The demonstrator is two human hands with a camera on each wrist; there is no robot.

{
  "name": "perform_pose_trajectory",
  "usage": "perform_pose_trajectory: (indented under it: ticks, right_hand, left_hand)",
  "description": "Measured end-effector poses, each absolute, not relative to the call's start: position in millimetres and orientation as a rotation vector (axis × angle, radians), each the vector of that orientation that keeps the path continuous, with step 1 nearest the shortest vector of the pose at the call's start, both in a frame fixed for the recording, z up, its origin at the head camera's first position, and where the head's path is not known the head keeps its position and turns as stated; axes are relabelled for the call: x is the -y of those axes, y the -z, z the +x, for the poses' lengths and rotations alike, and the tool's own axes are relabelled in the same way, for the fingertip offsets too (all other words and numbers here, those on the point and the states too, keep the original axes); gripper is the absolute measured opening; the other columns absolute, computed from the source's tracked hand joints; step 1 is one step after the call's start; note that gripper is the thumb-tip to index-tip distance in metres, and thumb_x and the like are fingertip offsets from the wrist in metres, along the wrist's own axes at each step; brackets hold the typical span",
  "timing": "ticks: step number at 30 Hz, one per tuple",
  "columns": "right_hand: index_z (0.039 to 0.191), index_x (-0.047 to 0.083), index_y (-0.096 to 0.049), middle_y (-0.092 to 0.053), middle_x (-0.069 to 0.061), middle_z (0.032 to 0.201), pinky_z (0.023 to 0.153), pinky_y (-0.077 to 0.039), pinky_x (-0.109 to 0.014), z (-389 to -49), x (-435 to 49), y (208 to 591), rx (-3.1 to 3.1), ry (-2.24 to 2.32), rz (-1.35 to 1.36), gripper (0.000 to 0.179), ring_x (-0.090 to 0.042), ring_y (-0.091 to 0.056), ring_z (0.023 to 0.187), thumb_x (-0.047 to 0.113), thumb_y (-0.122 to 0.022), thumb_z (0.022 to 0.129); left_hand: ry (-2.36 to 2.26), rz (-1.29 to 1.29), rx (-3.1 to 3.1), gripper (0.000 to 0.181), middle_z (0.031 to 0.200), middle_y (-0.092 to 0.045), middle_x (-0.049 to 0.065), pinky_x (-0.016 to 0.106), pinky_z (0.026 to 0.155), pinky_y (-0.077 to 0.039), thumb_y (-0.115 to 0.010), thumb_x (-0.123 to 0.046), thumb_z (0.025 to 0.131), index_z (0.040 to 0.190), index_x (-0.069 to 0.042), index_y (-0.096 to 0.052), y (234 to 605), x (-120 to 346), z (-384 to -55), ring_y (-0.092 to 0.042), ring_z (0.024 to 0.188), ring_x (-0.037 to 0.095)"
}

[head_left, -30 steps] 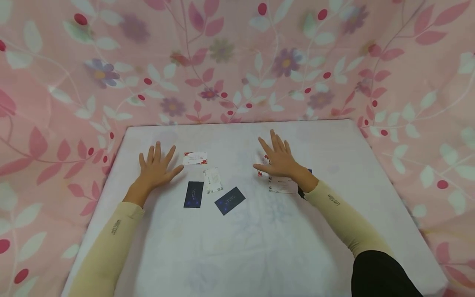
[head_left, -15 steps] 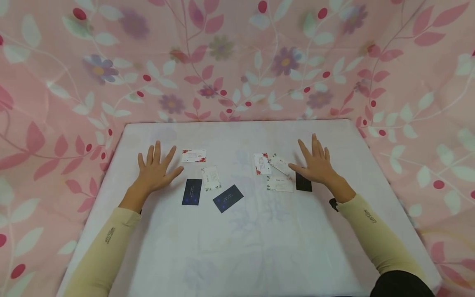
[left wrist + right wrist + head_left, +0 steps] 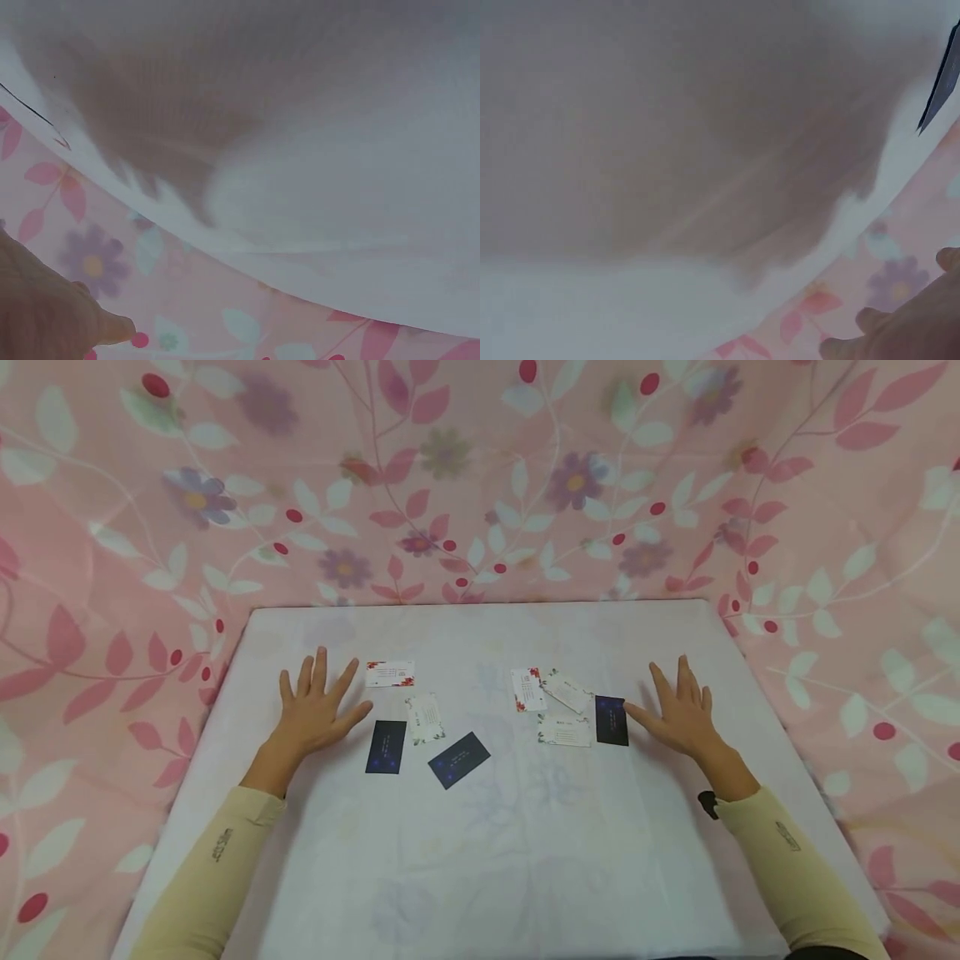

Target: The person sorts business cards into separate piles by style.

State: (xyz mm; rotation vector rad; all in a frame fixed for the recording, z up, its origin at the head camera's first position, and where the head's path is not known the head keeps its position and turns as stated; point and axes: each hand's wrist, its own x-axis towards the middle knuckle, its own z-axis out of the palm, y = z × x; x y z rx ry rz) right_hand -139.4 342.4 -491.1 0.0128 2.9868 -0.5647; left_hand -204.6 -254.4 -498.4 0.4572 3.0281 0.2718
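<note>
My left hand (image 3: 313, 706) is spread over the table's left side, fingers straight, holding nothing. Just right of it lie a white card with red flowers (image 3: 390, 674), a white card with leafy corners (image 3: 426, 719), an upright dark blue card (image 3: 386, 747) and a slanted dark blue card (image 3: 459, 760). My right hand (image 3: 678, 714) is also spread with nothing in it, its thumb tip overlapping the edge of another dark blue card (image 3: 612, 721). Left of that card are a red-flowered white card (image 3: 528, 690) and two leafy white cards, one tilted (image 3: 567, 691) and one level (image 3: 564, 730).
A white cloth covers the table (image 3: 465, 877). Pink floral fabric (image 3: 480, 485) hangs behind it and along both sides. Each wrist view shows a hand's shadow on the cloth; a dark card edge (image 3: 941, 79) appears in the right one.
My right hand has moved right, away from above the right-hand cards, uncovering them and the dark blue card. My left hand has stayed nearly in place.
</note>
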Motion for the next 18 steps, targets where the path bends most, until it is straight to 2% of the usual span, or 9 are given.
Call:
perform_pose_trajectory:
  ticks: [5,10,18]
  right_hand:
    - [0.159,0.01,-0.002,0.025,-0.025,0.16,0.11,0.007,-0.074,-133,-339,493,-2.93,0.635,0.085,0.092,-0.056,0.007,0.146,0.066,-0.038,0.096]
    - [0.159,0.008,-0.005,0.02,-0.027,0.161,0.112,0.006,-0.073,-129,-330,493,-2.952,0.634,0.102,0.093,-0.055,0.005,0.147,0.067,-0.039,0.095]
    - [0.153,0.0,-0.024,-0.008,-0.033,0.159,0.113,-0.007,-0.071,-128,-301,494,-3.039,0.634,0.043,0.094,-0.055,-0.015,0.144,0.066,-0.052,0.09]
  left_hand:
    - [-0.255,0.56,-3.062,0.083,0.165,0.017,0.016,0.07,0.111,0.014,-0.037,-0.075,0.091,0.159,-0.036,-0.009,495,241,-208,0.01,0.152,0.042]
    - [-0.247,0.715,-3.045,0.084,0.166,0.013,0.016,0.068,0.113,0.014,-0.042,-0.074,0.09,0.159,-0.037,-0.012,479,214,-221,0.011,0.153,0.038]
    - [-0.29,1.035,-2.925,0.087,0.167,0.008,0.014,0.067,0.117,0.002,-0.049,-0.075,0.087,0.158,-0.038,-0.015,470,159,-244,-0.003,0.153,0.04]
